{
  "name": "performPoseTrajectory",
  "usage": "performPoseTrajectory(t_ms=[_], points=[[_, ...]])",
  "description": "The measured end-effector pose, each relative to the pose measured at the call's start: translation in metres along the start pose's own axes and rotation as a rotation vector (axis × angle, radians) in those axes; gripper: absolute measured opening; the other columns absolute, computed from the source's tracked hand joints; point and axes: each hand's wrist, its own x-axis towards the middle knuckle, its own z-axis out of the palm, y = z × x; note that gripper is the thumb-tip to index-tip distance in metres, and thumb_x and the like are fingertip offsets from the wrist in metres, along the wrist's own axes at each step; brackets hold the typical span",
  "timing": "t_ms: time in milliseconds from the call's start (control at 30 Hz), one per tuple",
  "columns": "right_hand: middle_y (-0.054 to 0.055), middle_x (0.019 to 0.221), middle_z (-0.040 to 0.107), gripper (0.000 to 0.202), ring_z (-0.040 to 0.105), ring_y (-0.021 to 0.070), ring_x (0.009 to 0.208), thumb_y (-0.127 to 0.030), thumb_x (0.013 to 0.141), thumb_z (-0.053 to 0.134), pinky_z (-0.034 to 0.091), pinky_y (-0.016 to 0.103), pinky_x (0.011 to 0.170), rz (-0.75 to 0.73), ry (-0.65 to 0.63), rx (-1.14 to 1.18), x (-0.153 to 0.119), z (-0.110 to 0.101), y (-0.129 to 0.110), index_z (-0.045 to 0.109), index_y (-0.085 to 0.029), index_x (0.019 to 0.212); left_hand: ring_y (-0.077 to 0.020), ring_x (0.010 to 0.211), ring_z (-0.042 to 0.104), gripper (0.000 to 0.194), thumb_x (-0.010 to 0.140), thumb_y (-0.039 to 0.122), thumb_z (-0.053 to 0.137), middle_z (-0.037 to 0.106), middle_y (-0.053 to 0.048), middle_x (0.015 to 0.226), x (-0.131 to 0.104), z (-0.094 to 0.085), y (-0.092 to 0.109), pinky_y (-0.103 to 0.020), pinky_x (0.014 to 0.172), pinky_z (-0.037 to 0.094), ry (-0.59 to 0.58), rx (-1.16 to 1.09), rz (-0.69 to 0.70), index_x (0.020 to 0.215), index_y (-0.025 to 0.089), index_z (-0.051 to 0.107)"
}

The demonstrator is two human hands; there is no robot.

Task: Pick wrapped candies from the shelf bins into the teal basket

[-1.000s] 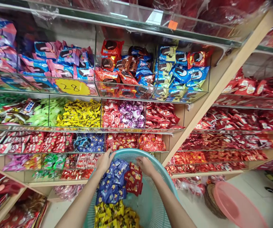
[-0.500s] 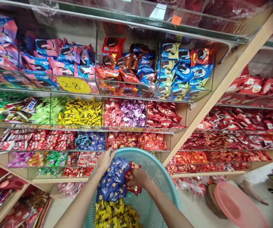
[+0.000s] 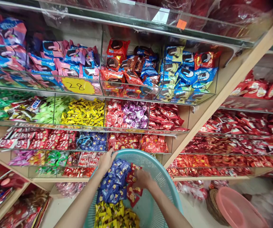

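A teal plastic basket [image 3: 173,180] stands in front of me, tilted toward the shelves. My left hand [image 3: 106,161] is closed on its far left rim. Inside lie blue candy packets [image 3: 115,182] on the left and yellow candies [image 3: 114,215] nearest me. My right hand [image 3: 141,179] reaches into the basket beside the blue pile, its fingers curled round red candy packets [image 3: 134,193]. Several of these show loose below and left of the fingers; how many are in the grasp is hidden.
Glass-fronted shelf bins hold wrapped sweets, among them yellow candies [image 3: 84,112] and red packets [image 3: 124,141] just behind the basket. Cookie packs [image 3: 150,68] fill the upper shelf, with a yellow price tag [image 3: 78,85]. A pink basin [image 3: 238,207] is on the floor at right.
Red packets under my right hand have spread and slid lower in the basket. My left hand keeps its hold on the rim. The view has shifted slightly.
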Motion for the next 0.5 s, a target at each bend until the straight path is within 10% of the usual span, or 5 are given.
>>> performPoseTrajectory(t_ms=[167, 367, 500], points=[[0.011, 0.103, 0.065, 0.049, 0.061, 0.0274, 0.094, -0.043, 0.062, 0.070, 0.045, 0.033, 0.073, -0.023, 0.044, 0.053, 0.000, -0.020, 0.003, 0.059, -0.017, 0.102, -0.0190, 0.083, 0.064, 0.038, 0.089, 0.052, 0.032, 0.068, -0.003, 0.087, -0.001, 0.000, 0.002, -0.023, 0.067, 0.039, 0.008, -0.022, -0.010, 0.102, 0.026, 0.056], [0.007, 0.097, 0.064, 0.026, 0.058, 0.0175, 0.090, -0.036, 0.081, 0.053, 0.037, 0.024, 0.070, -0.062, 0.412, 0.199, 0.034, -0.081, -0.004, 0.056, -0.019, 0.101, -0.0192, 0.081, 0.063, 0.032, 0.090, 0.048, 0.034, 0.068, -0.002, 0.086, -0.002, -0.001, 0.003, -0.023, 0.064, 0.039, 0.024, -0.055, 0.008, 0.100, 0.026, 0.055], [0.012, 0.108, 0.062, 0.030, 0.056, 0.0203, 0.103, -0.030, 0.081, 0.053, 0.039, 0.025, 0.077, 0.035, 0.361, 0.139, 0.067, -0.098, -0.015, 0.054, -0.016, 0.108, -0.0178, 0.082, 0.063, 0.030, 0.090, 0.046, 0.036, 0.068, -0.001, 0.087, -0.003, -0.002, 0.003, -0.022, 0.064, 0.038, 0.014, -0.075, 0.000, 0.099, 0.026, 0.055]])
